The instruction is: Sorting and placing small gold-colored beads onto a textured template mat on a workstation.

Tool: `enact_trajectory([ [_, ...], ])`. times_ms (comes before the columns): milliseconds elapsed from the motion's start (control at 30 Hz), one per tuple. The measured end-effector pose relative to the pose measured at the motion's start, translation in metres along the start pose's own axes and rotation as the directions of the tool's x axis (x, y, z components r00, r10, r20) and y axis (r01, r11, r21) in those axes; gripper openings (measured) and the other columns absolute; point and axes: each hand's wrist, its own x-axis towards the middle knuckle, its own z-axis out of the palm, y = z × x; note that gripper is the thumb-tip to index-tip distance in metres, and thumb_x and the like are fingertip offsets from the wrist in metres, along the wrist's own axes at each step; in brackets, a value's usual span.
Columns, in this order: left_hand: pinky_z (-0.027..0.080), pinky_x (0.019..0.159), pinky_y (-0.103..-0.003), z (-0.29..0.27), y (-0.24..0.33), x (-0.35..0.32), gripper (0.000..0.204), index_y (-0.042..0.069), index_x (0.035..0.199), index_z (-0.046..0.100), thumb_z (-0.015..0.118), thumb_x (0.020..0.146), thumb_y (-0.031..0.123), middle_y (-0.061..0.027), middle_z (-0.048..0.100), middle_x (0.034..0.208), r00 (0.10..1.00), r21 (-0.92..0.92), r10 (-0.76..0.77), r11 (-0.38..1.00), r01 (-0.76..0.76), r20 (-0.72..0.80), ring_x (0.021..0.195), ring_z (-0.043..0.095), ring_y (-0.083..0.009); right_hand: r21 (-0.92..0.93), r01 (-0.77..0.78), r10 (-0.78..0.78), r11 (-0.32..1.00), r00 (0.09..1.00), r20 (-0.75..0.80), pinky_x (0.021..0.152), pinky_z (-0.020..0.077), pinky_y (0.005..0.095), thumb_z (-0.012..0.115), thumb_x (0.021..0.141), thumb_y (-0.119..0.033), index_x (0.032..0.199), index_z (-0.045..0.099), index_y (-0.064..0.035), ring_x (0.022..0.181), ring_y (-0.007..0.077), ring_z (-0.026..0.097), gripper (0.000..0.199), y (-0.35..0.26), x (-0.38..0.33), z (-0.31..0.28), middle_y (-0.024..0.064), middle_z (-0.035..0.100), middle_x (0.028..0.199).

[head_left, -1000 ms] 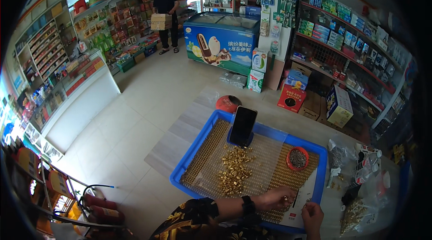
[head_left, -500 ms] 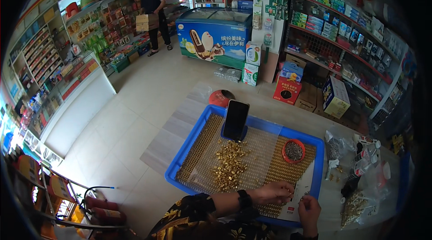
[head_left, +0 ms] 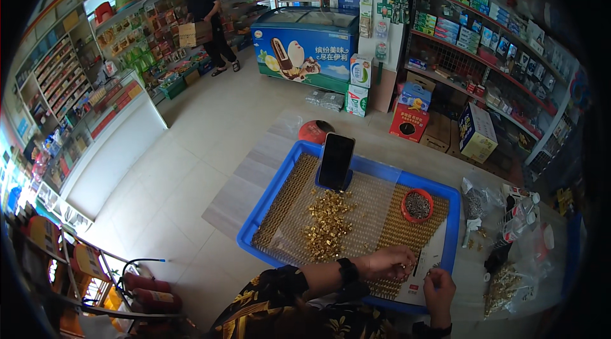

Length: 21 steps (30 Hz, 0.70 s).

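Over the near right part of a blue tray (head_left: pixel 453 231), my left hand (head_left: pixel 389 262) is pinched closed. What it holds is too small to make out. Close beside it, my right hand (head_left: pixel 439 289) also has its fingertips pressed together, with their contents hidden. Beneath the hands lie a white printed sheet (head_left: pixel 420 285) and rows of small gold-coloured pieces (head_left: pixel 407 232). A heap of loose gold-coloured metal pieces (head_left: pixel 326 228) rests on a clear bubbly sheet (head_left: pixel 369 202) in the tray. A red bowl (head_left: pixel 405 210) of tiny grey metal parts stands at the tray's right.
A phone (head_left: pixel 336 159) stands upright at the tray's far side, with a red round object (head_left: pixel 312 130) behind it. Plastic bags of small parts (head_left: pixel 503 288) lie at the right. Beyond are a chest freezer (head_left: pixel 305 53), shelves and a person (head_left: pixel 205 11) holding a cardboard box.
My hands stay close together over the same corner, shifting only slightly. The view has moved a little. In the background, the person with the box has moved slightly left.
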Motion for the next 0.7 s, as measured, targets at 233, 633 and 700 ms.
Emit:
enact_trajectory([
  [233, 0.041, 0.054, -0.019, 0.011, 0.014, -0.006, 0.017, 0.007, 0.105, 0.049, 0.051, 0.089, 0.014, -0.0067, 0.061, 0.093, 0.996, -0.117, 0.07, 0.99, -0.077, -0.058, 0.075, 0.058, -0.0103, 0.001, 0.005, -0.005, 1.0, 1.0, 0.013, 0.065, 0.0487, 0.0245, 0.061, 0.078, -0.002, 0.095, 0.057, -0.0018, 0.068, 0.0093, 0.059, 0.018, 0.0, -0.001, -0.002, 0.0036, 0.061, 0.076],
  [633, 0.042, 0.058, -0.019, 0.015, 0.001, 0.0, 0.013, 0.008, 0.101, 0.05, 0.052, 0.091, 0.017, -0.0055, 0.06, 0.092, 0.982, -0.105, 0.186, 0.977, -0.185, 0.006, 0.076, 0.058, -0.0109, -0.011, 0.057, -0.057, 0.998, 0.998, -0.028, 0.063, 0.0483, 0.0241, 0.062, 0.078, -0.003, 0.094, 0.058, -0.0018, 0.067, 0.0094, 0.059, 0.017, 0.0, 0.0, -0.002, 0.0036, 0.062, 0.075],
  [700, 0.042, 0.059, -0.02, 0.009, -0.007, -0.001, 0.018, 0.008, 0.101, 0.05, 0.053, 0.092, 0.023, -0.0033, 0.059, 0.088, 0.997, -0.118, 0.071, 0.99, -0.072, -0.007, 0.073, 0.055, -0.0098, -0.016, 0.043, -0.043, 0.999, 0.999, -0.017, 0.062, 0.0498, 0.0262, 0.065, 0.075, -0.003, 0.093, 0.059, -0.0015, 0.066, 0.013, 0.062, 0.019, 0.009, -0.002, 0.001, 0.0067, 0.063, 0.075],
])
